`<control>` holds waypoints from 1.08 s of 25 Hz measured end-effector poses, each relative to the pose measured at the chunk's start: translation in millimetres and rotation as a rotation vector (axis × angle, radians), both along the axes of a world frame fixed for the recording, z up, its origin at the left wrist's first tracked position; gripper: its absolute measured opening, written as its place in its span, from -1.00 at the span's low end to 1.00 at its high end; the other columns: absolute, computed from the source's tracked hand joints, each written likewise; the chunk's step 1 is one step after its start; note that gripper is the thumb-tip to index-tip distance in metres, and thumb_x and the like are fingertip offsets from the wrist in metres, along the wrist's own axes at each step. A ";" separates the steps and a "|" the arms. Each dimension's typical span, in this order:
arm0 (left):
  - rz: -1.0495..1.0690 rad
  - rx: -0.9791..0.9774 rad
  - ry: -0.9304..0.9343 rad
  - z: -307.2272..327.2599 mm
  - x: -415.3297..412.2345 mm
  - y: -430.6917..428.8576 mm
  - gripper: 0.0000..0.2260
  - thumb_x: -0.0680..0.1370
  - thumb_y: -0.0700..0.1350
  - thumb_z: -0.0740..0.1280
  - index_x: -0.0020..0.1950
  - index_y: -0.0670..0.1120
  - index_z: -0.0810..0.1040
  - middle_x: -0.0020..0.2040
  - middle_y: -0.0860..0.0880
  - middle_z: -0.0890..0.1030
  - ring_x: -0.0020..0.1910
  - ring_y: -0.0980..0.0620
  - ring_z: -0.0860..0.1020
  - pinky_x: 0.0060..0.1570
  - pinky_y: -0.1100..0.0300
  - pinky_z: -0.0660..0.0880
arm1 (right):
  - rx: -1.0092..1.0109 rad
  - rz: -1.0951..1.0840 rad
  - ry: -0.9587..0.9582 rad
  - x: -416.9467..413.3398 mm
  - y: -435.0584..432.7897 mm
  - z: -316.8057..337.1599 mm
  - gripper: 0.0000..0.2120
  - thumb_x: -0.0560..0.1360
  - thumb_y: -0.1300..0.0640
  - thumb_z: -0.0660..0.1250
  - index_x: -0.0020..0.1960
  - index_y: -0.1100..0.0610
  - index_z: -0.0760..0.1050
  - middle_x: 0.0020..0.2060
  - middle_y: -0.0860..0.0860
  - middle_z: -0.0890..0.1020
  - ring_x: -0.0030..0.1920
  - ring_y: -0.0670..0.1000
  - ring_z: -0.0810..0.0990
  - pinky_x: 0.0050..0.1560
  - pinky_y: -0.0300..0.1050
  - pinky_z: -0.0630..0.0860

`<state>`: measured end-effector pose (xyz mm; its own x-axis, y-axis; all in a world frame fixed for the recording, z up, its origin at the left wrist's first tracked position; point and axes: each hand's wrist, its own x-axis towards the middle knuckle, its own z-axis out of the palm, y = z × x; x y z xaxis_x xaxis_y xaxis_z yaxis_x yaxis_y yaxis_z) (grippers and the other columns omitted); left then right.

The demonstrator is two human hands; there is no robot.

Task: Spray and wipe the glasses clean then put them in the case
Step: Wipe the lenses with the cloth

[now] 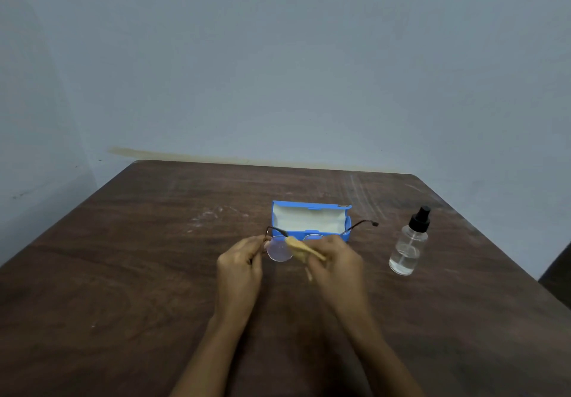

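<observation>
Left grip (239, 268) pinches glasses (279, 250) at frame's 9 o'clock edge, over tabletop (154, 273). Right grip (335, 260) holds yellow cloth (301, 250) against lens. Open blue case (310, 219) at 12 o'clock of glasses, just behind. Spray bottle (408, 245) upright at 3 o'clock, apart.

Dim, flat indoor light is washing the wall (278, 56) bluish-grey; the table (123, 273) is catching a faint sheen at far right, only soft shadows showing; wide-angle lens is bending edges; the right hand (335, 260) is blurring slightly
</observation>
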<state>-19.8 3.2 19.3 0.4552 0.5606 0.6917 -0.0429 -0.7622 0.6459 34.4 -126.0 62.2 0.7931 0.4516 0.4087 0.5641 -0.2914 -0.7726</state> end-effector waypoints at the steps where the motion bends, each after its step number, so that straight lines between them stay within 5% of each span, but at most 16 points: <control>1: 0.002 -0.014 -0.014 0.2 -0.2 0.2 -0.75 0.32 -0.50 0.32 -0.14 -0.24 0.66 -0.17 -0.15 0.70 -0.18 0.02 0.63 -0.11 0.24 0.49 | 0.171 -0.046 0.111 -0.3 -5.7 3.1 -0.77 0.42 0.22 0.37 -0.24 -0.12 0.61 -0.25 0.00 0.63 -0.23 0.00 0.57 -0.21 -0.23 0.44; 4: 0.006 -0.056 -0.036 -0.8 -0.2 1.6 -0.74 0.35 -0.48 0.30 -0.14 -0.20 0.66 -0.16 -0.09 0.70 -0.19 0.05 0.63 -0.12 0.23 0.50 | 0.284 -0.201 0.001 2.5 -14.0 -6.2 -0.66 0.40 0.34 0.35 -0.21 -0.13 0.62 -0.33 -0.06 0.58 -0.26 0.01 0.57 -0.26 -0.29 0.42; 7: 0.002 -0.125 -0.052 -1.7 0.2 2.1 -0.77 0.39 -0.45 0.30 -0.15 -0.18 0.66 -0.18 -0.01 0.68 -0.27 0.09 0.63 -0.24 0.14 0.58 | 0.046 -0.337 -0.376 0.9 -11.1 -20.2 -0.70 0.36 0.41 0.38 0.03 0.16 0.62 -0.21 0.09 0.57 -0.23 0.08 0.55 -0.26 -0.15 0.47; 11: 0.011 -0.160 -0.053 -0.4 0.6 2.3 -0.76 0.39 -0.47 0.28 -0.13 -0.22 0.66 -0.17 -0.11 0.69 -0.26 0.09 0.64 -0.22 0.23 0.61 | -0.312 -0.360 -0.590 0.4 -2.4 -26.9 -0.67 0.16 0.35 0.55 -0.09 0.22 0.61 -0.29 0.08 0.61 -0.32 0.05 0.60 -0.57 -0.20 0.45; 15: 0.018 -0.152 -0.085 3.4 0.4 -1.6 -0.77 0.36 -0.52 0.30 -0.14 -0.28 0.65 -0.20 -0.06 0.65 -0.17 0.40 0.51 -0.24 0.66 0.38 | -0.568 -0.352 -0.585 4.5 6.6 -22.3 -0.61 -0.02 0.23 0.61 -0.21 0.14 0.62 -0.33 0.01 0.62 -0.39 -0.03 0.59 -0.62 -0.27 0.37; 19: 0.036 -0.180 -0.103 1.9 0.4 0.2 -0.79 0.37 -0.52 0.29 -0.15 -0.30 0.64 -0.22 -0.09 0.65 -0.18 0.32 0.52 -0.22 0.66 0.38 | -0.574 -0.288 -0.695 12.0 2.3 -20.7 -0.66 0.04 0.20 0.58 -0.19 0.12 0.63 -0.35 0.00 0.62 -0.39 -0.02 0.58 -0.60 -0.26 0.34; 23: 0.023 -0.186 -0.104 0.4 2.8 0.8 -0.81 0.38 -0.51 0.30 -0.17 -0.30 0.64 -0.24 -0.05 0.63 -0.19 0.29 0.53 -0.22 0.65 0.39 | -0.598 -0.258 -0.816 15.0 -9.9 -21.9 -0.78 0.19 0.22 0.30 -0.20 0.12 0.64 -0.38 0.01 0.60 -0.41 -0.02 0.56 -0.59 -0.23 0.36; 27: -0.037 -0.125 -0.065 -4.0 5.1 1.8 -0.76 0.37 -0.54 0.28 -0.13 -0.29 0.64 -0.19 -0.16 0.67 -0.14 0.22 0.56 -0.15 0.59 0.45 | -0.610 -0.311 -0.607 14.4 -3.5 -24.7 -0.72 0.15 0.23 0.53 -0.16 0.17 0.60 -0.28 0.05 0.61 -0.28 0.02 0.61 -0.52 -0.24 0.43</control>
<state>-14.7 5.0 15.3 0.4336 0.6281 0.6461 -0.1143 -0.6728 0.7309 48.8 -129.5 37.5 0.6420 0.5282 0.5558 0.6510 -0.7585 -0.0312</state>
